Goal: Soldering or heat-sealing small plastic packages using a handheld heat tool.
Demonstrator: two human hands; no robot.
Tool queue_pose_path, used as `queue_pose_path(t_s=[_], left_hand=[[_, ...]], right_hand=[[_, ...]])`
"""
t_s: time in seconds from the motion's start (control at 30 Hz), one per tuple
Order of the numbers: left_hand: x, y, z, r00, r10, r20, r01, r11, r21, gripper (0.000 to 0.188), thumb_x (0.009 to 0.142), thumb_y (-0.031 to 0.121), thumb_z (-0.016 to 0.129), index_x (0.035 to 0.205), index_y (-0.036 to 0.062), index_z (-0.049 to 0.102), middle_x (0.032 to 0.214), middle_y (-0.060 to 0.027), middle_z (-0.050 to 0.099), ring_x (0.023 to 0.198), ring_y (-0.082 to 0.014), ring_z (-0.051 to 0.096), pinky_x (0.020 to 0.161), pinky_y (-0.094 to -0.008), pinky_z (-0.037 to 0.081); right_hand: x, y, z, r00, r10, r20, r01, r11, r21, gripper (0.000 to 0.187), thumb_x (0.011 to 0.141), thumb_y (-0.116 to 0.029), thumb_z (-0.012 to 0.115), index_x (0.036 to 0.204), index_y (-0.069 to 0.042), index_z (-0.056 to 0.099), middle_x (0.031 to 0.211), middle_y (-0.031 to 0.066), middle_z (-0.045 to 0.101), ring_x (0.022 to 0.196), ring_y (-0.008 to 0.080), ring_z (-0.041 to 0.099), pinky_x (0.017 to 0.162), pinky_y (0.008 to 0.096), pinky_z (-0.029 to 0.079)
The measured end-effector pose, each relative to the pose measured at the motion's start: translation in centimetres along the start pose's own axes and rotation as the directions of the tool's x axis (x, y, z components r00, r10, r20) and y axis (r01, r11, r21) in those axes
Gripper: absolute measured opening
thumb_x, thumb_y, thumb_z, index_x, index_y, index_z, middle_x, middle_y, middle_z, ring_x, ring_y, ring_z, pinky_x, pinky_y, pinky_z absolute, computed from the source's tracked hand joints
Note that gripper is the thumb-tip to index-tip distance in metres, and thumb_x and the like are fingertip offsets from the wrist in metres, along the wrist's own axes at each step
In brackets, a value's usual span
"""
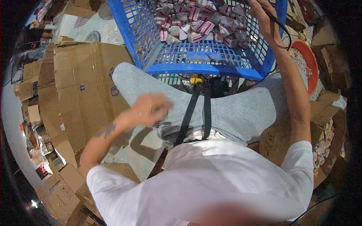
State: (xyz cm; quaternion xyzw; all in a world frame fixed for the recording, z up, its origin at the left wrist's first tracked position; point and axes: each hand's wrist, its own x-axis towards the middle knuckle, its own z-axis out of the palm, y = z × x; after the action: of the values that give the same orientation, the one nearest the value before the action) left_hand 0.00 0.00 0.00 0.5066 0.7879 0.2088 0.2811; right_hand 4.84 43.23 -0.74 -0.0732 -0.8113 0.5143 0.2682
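A blue plastic basket [203, 70] stands just beyond the person's knees, its walls an open lattice under a solid rim, with small clear packets [198, 26] striped dark red heaped inside. Its far end is cut off, so the long axis cannot be told; the near rim runs left to right, and the side walls lead away, spreading apart. The right hand [263, 19], fingers bent, is at the basket's right wall beside a black cord [279, 23]; whether it grips anything is unclear. The left hand [149, 109] is motion-blurred above the lap, its grip impossible to tell. Flattened cardboard [81, 86] lies left; an orange tub [313, 73] sits right.
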Motion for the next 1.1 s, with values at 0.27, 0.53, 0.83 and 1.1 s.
queue_pose_path(t_s=[0.27,0.53,0.83,1.1], left_hand=[[22.3,-21.3,3.7,0.885,-0.437,-0.161,0.464,0.85,0.249,0.05,0.078,0.03,0.066,0.118,0.0016,0.059,0.116,-0.0284,0.061,0.107,-0.0423,0.061,0.091,-0.0494,0.05],[27.7,-29.1,12.9,0.653,-0.571,-0.497,0.648,0.762,-0.024,0.076,0.07,0.032,0.076,0.137,0.0093,0.047,0.133,-0.022,0.049,0.124,-0.0399,0.047,0.103,-0.0466,0.041],[26.7,-22.4,3.8,0.542,-0.656,-0.526,0.474,0.755,-0.454,0.073,0.068,0.042,0.082,0.121,-0.0033,0.061,0.11,-0.0208,0.066,0.099,-0.0246,0.065,0.087,-0.0377,0.051],[19.3,-2.7,2.7,0.926,-0.218,-0.309,-0.14,0.561,-0.816,0.049,0.083,0.026,0.078,0.12,-0.0017,0.059,0.103,-0.0088,0.067,0.088,-0.0144,0.065,0.076,-0.0267,0.053]], right_hand=[[-1.9,-1.5,5.7,0.919,0.37,-0.139,-0.286,0.866,0.411,0.037,0.096,-0.033,0.063,0.12,-0.005,0.06,0.096,0.0066,0.065,0.078,0.0144,0.061,0.076,0.0296,0.05],[-6.4,-1.2,3.7,0.774,0.548,-0.317,-0.399,0.811,0.428,0.036,0.095,-0.034,0.065,0.112,-0.002,0.063,0.091,0.0047,0.064,0.077,0.014,0.062,0.074,0.0297,0.05],[-6.5,-1.8,5.3,0.859,0.467,-0.211,-0.421,0.878,0.23,0.034,0.098,-0.033,0.058,0.115,-0.003,0.063,0.086,0.003,0.066,0.077,0.0098,0.06,0.068,0.0229,0.041],[-5.3,-2.5,11.1,0.859,0.425,-0.287,-0.306,0.874,0.377,0.038,0.093,-0.035,0.067,0.109,-0.001,0.064,0.092,0.0079,0.066,0.08,0.0143,0.062,0.076,0.0291,0.049]])
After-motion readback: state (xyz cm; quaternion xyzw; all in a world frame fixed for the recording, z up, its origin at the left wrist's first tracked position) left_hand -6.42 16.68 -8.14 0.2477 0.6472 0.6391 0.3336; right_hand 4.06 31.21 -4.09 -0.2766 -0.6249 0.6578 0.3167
